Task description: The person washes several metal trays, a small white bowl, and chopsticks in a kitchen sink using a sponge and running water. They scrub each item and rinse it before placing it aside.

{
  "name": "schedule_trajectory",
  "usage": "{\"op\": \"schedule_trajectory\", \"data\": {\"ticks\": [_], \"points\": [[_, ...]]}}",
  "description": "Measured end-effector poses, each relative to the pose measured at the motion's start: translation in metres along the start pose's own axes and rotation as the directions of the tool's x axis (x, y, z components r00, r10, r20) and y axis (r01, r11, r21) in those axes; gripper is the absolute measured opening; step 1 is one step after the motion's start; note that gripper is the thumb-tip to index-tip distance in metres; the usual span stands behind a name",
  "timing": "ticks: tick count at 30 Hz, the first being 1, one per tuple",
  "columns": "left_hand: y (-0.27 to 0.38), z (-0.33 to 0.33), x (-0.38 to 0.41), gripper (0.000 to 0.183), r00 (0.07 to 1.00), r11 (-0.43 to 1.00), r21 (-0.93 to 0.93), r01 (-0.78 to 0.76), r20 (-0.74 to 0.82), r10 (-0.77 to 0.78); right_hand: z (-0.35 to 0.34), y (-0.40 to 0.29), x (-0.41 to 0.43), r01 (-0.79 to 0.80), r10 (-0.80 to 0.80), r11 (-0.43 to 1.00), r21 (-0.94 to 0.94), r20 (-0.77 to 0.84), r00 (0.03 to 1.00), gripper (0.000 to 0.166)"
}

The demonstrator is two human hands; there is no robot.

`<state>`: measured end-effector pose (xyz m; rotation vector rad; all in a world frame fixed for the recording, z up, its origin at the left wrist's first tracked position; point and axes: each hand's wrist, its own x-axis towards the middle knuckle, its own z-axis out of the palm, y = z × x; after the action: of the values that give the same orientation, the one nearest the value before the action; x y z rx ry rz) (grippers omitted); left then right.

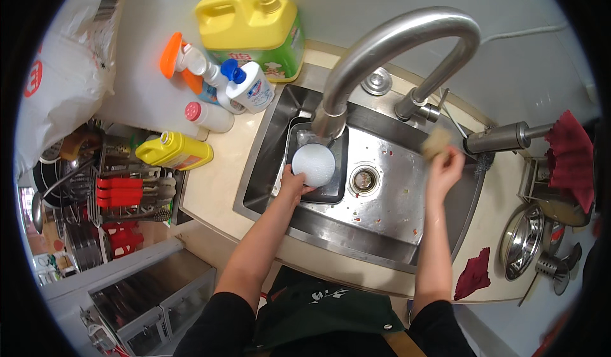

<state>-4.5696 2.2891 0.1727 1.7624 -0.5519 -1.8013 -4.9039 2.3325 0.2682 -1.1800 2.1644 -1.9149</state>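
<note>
My left hand [292, 185] grips the lower left rim of a small white round dish [313, 164] with drops of water on its face. It is held over a dark rectangular pan [340, 178] standing in the left part of the stainless steel sink [382, 213]. Just above the dish is the spout end of a curved steel faucet [405, 25]. At the sink's right rear edge, my right hand [446, 168] pinches a tan sponge or scrubbing pad [437, 143], blurred by motion. Bits of food lie around the drain [365, 179].
Left of the sink stand a large yellow-green detergent jug [253, 32], a white pump bottle [251, 87], an orange-topped spray bottle [173, 56] and a yellow jug [176, 150]. At right are a steel bowl [522, 242], a red cloth [473, 274] and a steel cylinder [496, 138].
</note>
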Motion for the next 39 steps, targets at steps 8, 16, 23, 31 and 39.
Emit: {"op": "schedule_trajectory", "data": {"ticks": [8,16,23,31,39], "points": [[-0.004,0.002,-0.018,0.055,0.999,0.997,-0.064,0.034,0.031,-0.032,0.087,-0.076,-0.139,0.457,-0.182,0.887,-0.061,0.864,0.469,0.029],[-0.003,-0.002,-0.042,0.051,0.986,0.973,-0.230,-0.001,0.162,0.039,0.138,-0.066,-0.157,0.202,-0.032,0.977,-0.072,0.882,0.471,0.019],[0.013,-0.020,-0.039,0.059,0.983,0.993,-0.122,0.000,0.184,0.022,0.136,-0.080,-0.140,0.120,0.165,0.953,-0.277,0.811,0.561,0.013],[0.021,-0.031,-0.028,0.058,0.985,0.983,-0.181,-0.035,0.159,0.064,0.119,-0.090,-0.140,0.232,-0.101,0.970,0.073,0.988,0.114,0.009],[0.037,-0.034,-0.032,0.053,0.969,0.998,0.019,0.057,0.240,-0.060,0.144,-0.064,-0.109,0.712,-0.606,0.541,0.448,0.794,-0.038,0.008]]}}
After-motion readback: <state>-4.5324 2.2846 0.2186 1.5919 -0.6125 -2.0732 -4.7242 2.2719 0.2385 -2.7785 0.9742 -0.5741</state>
